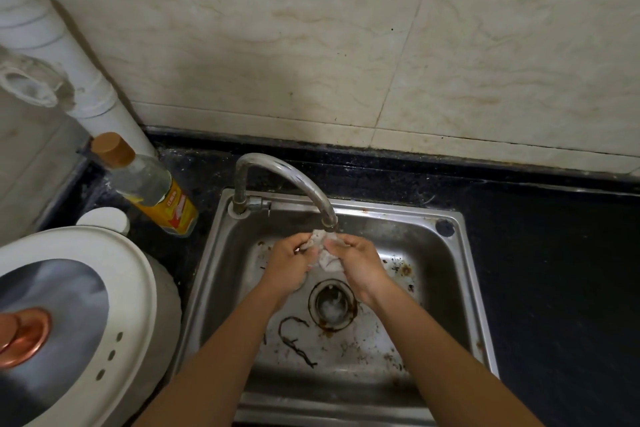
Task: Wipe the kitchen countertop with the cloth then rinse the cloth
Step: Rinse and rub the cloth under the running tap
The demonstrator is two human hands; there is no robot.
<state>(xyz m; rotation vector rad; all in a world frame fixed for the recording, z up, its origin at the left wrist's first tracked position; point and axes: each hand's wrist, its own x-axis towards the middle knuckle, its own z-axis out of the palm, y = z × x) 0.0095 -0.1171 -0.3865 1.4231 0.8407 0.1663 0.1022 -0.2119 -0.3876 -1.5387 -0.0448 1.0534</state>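
A small whitish cloth (323, 255) is bunched between both hands right under the spout of the curved metal faucet (294, 184). My left hand (291, 260) grips its left side and my right hand (360, 263) grips its right side, both over the steel sink (450, 274). Water foams in the drain (331, 305) below. Most of the cloth is hidden inside the fingers. The black countertop (554, 253) lies to the right of the sink.
A clear bottle with a yellow label and tan cap (149, 184) stands left of the sink beside a white pipe (86, 80). A white rice cooker (69, 322) fills the lower left. Debris and rust marks lie on the sink floor (298, 343). Tiled wall behind.
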